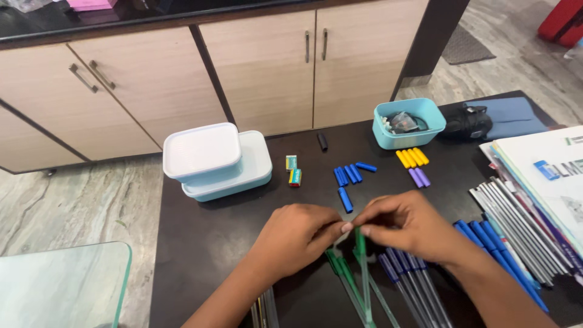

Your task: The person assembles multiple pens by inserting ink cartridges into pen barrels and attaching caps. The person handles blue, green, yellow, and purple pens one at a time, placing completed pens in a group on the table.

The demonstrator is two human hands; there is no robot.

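Nearest the camera, the left hand [297,237] and the right hand [407,228] meet fingertip to fingertip over the dark table [206,243]. Both pinch narrowly on the tip of a green pen [362,267], whose barrel runs back toward six o'clock; whether a cap sits between the fingers I cannot tell. More green pens [340,273] lie just at seven o'clock of it, and dark blue pens [407,273] lie side by side at four o'clock, seemingly grouped by colour. Further toward three o'clock lie bright blue pens [498,255] and grey pens [516,225] beside a stack of papers [546,176].

Beyond the hands, at twelve o'clock, loose blue caps [349,176] lie together, with yellow caps [412,158] and purple caps [419,177] in their own clusters at one o'clock, kept apart by colour. Two small erasers [293,170] lie at eleven o'clock. Farther off, stacked lidded boxes [212,159] sit at ten o'clock, and an open teal tub [408,123] at one o'clock. Wooden cabinets [255,67] stand behind.
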